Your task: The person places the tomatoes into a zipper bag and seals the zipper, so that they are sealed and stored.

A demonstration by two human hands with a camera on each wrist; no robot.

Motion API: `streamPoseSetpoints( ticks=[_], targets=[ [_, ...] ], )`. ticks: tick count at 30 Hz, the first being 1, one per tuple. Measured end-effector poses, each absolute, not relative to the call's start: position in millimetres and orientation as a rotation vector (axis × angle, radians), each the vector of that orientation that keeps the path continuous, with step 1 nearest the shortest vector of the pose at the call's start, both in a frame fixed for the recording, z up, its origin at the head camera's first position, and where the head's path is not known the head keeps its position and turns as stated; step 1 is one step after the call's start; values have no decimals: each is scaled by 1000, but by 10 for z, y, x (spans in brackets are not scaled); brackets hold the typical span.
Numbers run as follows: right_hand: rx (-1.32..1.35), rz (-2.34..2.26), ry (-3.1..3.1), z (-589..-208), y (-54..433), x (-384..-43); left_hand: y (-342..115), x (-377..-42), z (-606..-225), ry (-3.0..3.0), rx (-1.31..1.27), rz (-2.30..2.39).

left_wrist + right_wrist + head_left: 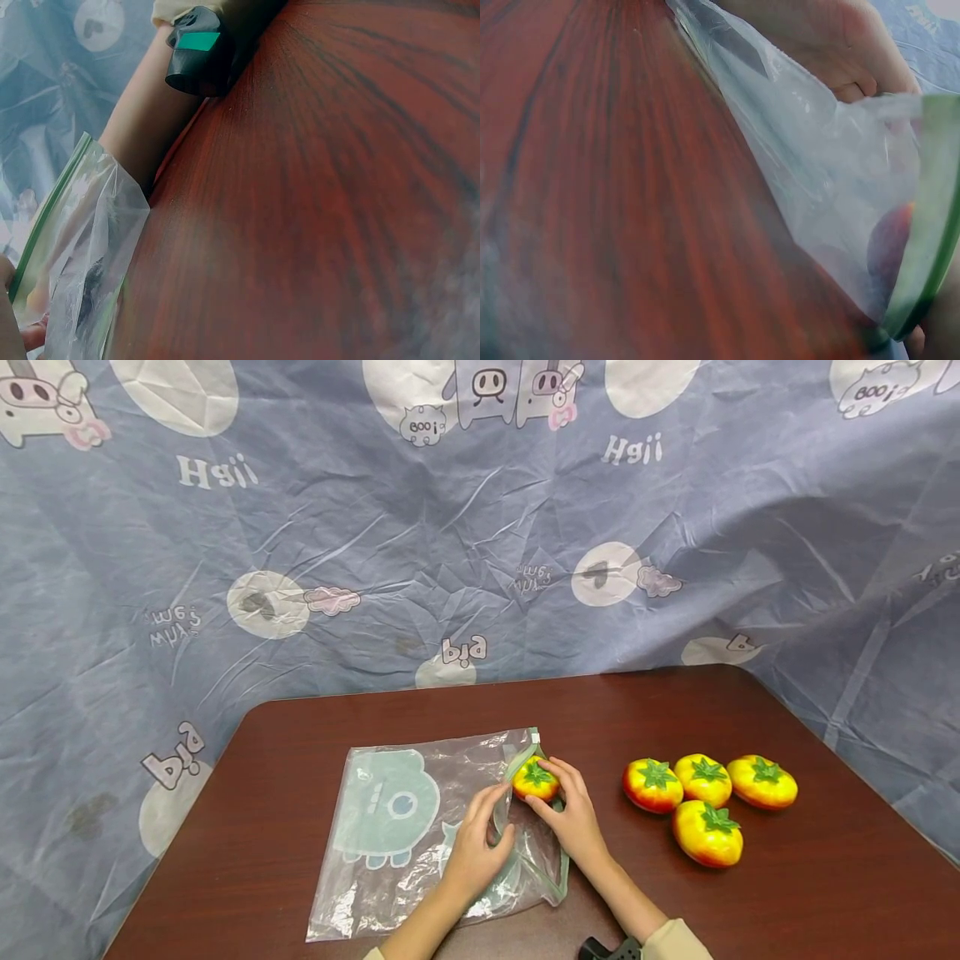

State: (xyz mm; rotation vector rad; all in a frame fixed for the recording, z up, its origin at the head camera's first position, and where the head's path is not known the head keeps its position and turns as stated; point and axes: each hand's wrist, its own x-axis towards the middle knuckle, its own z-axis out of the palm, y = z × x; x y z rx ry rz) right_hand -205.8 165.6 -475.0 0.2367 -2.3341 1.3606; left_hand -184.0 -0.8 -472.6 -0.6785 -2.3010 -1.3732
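A clear zip bag (pixel 468 749) with a pale blue-green cartoon print and a green zip edge lies flat, its mouth facing right. My left hand (pixel 477 842) holds the upper layer at the mouth, thumb and fingers apart. My right hand (pixel 573 814) grips a yellow-and-red toy persimmon (pixel 536 779) with a green leafy top, thumb below and fingers above, at the bag's mouth. In the right wrist view the persimmon (pixel 890 244) shows dimly through the plastic, behind the zip edge (pixel 934 217). In the left wrist view a fingertip touches the bag's green strip (pixel 49 202).
Several more toy persimmons (pixel 707 833) sit grouped on the dark red-brown table (pixel 825 893), right of the bag. A blue-grey cloth (pixel 450 527) with cartoon prints hangs behind the table. A black device (pixel 201 56) is strapped on the right wrist.
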Motion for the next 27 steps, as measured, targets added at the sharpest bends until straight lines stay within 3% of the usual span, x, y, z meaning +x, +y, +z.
streamPoseSetpoints(
  ticks=[14,27],
  targets=[
    [118,1516,-2363,-4348,1552,-1865,32,-1813,-4624,-2224,-677,-1519],
    [120,1688,-2320,-4681,1626,-2031,-1,-1687,-4436,-2115,-771,-1496]
  ],
)
